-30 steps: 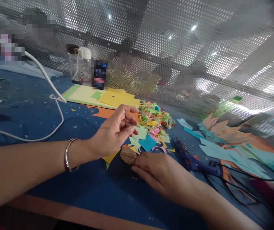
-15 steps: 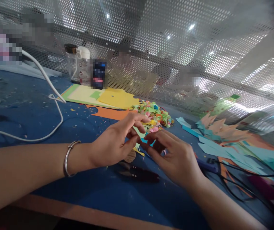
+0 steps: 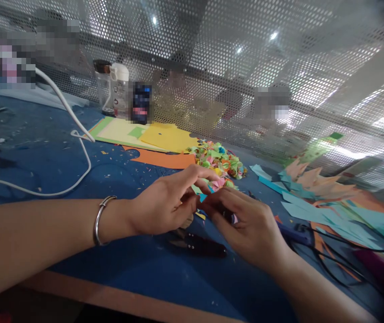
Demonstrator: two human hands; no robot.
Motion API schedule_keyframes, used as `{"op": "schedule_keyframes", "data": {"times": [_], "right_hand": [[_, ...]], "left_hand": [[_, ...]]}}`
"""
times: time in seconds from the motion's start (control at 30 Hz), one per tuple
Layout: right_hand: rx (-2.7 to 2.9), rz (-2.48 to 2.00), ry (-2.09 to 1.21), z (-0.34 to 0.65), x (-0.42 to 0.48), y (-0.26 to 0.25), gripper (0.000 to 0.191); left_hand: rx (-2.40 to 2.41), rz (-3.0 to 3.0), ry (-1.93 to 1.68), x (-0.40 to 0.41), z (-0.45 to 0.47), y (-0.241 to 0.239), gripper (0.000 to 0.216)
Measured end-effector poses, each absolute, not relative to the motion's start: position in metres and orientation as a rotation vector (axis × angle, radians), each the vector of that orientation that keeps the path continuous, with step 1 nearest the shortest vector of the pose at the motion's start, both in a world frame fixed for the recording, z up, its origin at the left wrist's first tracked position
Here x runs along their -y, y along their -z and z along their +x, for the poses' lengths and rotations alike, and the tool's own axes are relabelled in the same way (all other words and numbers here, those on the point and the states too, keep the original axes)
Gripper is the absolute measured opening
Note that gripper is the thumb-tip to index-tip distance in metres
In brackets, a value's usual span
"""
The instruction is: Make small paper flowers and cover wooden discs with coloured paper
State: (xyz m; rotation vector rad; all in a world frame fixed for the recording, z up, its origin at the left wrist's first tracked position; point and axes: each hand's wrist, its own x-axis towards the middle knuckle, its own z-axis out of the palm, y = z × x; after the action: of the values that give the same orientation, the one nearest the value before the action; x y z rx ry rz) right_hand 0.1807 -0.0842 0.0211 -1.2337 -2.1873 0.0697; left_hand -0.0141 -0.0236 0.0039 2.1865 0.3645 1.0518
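My left hand (image 3: 166, 204), with a silver bangle on the wrist, and my right hand (image 3: 245, 224) meet fingertip to fingertip over the blue table (image 3: 127, 269). Between them they pinch a small scrap of light green paper (image 3: 196, 189). A black snipping tool (image 3: 198, 244) lies on the table just under the hands. A heap of small coloured folded paper pieces (image 3: 220, 161) sits right behind my fingers.
Yellow, green and orange paper sheets (image 3: 144, 137) lie at the back, with a clear bottle (image 3: 114, 92) behind them. A white cable (image 3: 77, 148) curves across the left. Teal and peach cut paper (image 3: 316, 197) and a blue glue gun with black cords (image 3: 295, 233) lie at right. Perforated metal screen behind.
My right hand has lifted off the table, uncovering the black snipping tool, and joined the left hand on the green paper scrap. Both hands have drawn closer together.
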Motion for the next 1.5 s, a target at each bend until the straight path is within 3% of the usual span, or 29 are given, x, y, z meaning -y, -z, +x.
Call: {"op": "schedule_keyframes", "data": {"times": [0.5, 0.6, 0.9, 1.0, 1.17, 1.27, 1.5], "right_hand": [[2.069, -1.508, 0.025, 0.204, 0.066, -0.023, 0.035], [2.15, -1.666, -0.03, 0.212, 0.06, -0.022, 0.04], [2.29, -2.055, -0.018, 0.226, 0.049, -0.02, 0.02], [2.253, -1.97, 0.001, 0.223, 0.051, -0.02, 0.022], [2.238, -1.696, -0.208, 0.211, 0.06, -0.024, 0.023], [2.346, -1.608, -0.299, 0.201, 0.067, -0.027, 0.022], [2.604, -1.499, -0.453, 0.188, 0.076, -0.028, 0.019]], "left_hand": [[-0.798, 1.914, -1.423, -0.031, -0.022, 0.0, 0.034], [-0.889, 1.986, -1.24, -0.045, -0.027, 0.001, 0.025], [-0.999, 2.313, -0.923, -0.046, -0.033, -0.002, 0.021], [-1.012, 2.467, -0.718, -0.047, -0.036, -0.004, 0.02], [-0.988, 2.568, -0.37, -0.044, -0.041, -0.009, 0.037], [-0.977, 2.561, -0.329, -0.042, -0.042, -0.009, 0.046], [-0.935, 2.439, -0.536, -0.045, -0.037, -0.001, 0.038]]}}
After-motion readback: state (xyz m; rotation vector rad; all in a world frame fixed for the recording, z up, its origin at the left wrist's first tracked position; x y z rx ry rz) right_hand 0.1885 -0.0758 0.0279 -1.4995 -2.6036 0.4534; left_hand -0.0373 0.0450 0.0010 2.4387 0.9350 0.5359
